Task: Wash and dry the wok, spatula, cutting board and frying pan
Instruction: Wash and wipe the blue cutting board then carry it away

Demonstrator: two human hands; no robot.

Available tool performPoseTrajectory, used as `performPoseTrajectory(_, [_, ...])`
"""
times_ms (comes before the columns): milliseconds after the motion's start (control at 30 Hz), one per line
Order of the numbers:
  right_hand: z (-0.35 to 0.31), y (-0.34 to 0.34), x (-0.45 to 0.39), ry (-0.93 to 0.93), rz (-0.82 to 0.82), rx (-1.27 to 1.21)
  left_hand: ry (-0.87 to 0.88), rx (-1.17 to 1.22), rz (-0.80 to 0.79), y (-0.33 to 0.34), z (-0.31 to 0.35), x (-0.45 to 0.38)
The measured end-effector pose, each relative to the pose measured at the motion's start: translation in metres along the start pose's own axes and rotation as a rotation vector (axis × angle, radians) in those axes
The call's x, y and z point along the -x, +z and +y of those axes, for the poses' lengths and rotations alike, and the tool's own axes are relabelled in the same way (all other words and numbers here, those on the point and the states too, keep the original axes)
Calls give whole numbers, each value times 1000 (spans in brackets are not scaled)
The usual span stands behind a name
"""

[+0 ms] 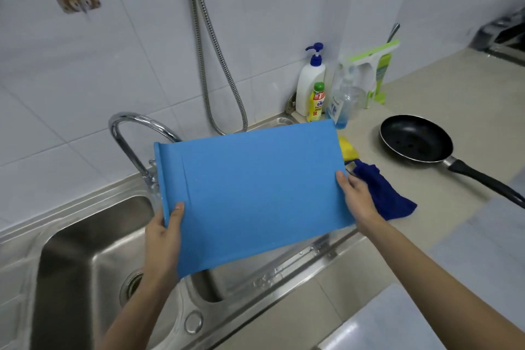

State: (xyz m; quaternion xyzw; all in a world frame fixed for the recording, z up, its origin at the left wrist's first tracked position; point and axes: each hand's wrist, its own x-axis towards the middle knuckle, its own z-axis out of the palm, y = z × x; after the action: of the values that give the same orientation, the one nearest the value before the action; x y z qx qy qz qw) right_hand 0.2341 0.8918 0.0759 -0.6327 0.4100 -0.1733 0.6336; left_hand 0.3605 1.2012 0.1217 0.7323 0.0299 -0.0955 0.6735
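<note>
I hold a blue cutting board (255, 193) up over the double steel sink (85, 250), tilted with its face toward me. My left hand (164, 233) grips its lower left edge, thumb on the front. My right hand (358, 199) grips the right edge the same way. A black frying pan (414, 139) sits empty on the beige counter at the right, its handle pointing right and toward me. No wok or spatula is in view.
The chrome tap (133, 133) arches behind the board's left end. A dark blue cloth (383, 193) and a yellow sponge (348, 148) lie beside my right hand. Soap bottles (312, 82) and a green squeegee (375, 65) stand at the tiled wall. A metal hose (210, 45) hangs down.
</note>
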Motion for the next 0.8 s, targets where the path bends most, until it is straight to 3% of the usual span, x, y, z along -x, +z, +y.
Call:
performPoseTrajectory(400, [-8,-195,44,-28,447,-47,23,-28,-452,181,26,37])
performPoseTrajectory(633, [-9,-369,37,-67,671,-67,89,-25,-632,364,51,100])
performPoseTrajectory(800, [-13,-511,16,-119,691,-74,121,-59,-689,512,59,158])
